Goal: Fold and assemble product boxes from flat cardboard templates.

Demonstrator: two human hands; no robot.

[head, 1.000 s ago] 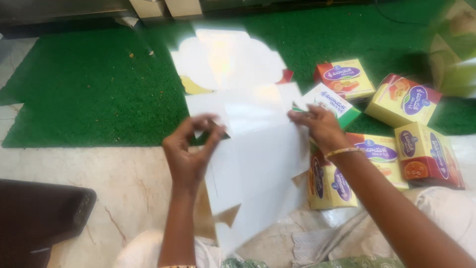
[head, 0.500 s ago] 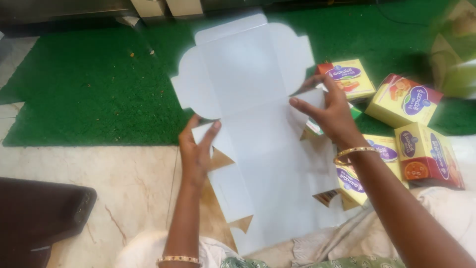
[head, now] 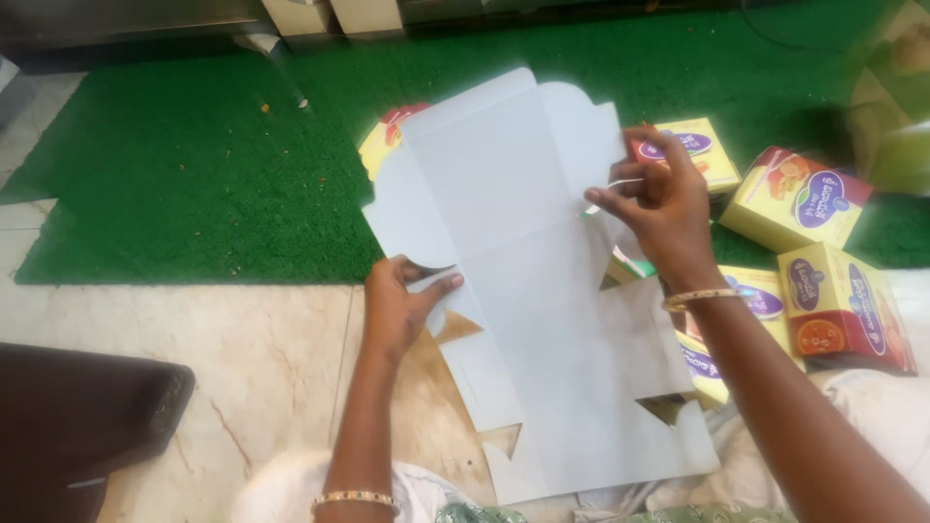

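Note:
A large flat white cardboard box blank (head: 542,291), with creases and rounded flaps, lies unfolded in front of me, blank side up. My left hand (head: 399,305) grips its left edge below a rounded flap. My right hand (head: 659,208) pinches the right edge of its upper panel. A coloured printed face peeks out under the blank's top left corner (head: 387,136). Both wrists wear thin bangles.
Several folded yellow and red printed boxes (head: 804,252) stand at the right, partly on a green turf mat (head: 194,165). A pale marble floor (head: 213,358) lies below the mat. A dark brown object (head: 77,416) sits at the lower left.
The blank has been spread out flat and shifted toward the right. Both hands moved from its middle out to its left and right edges.

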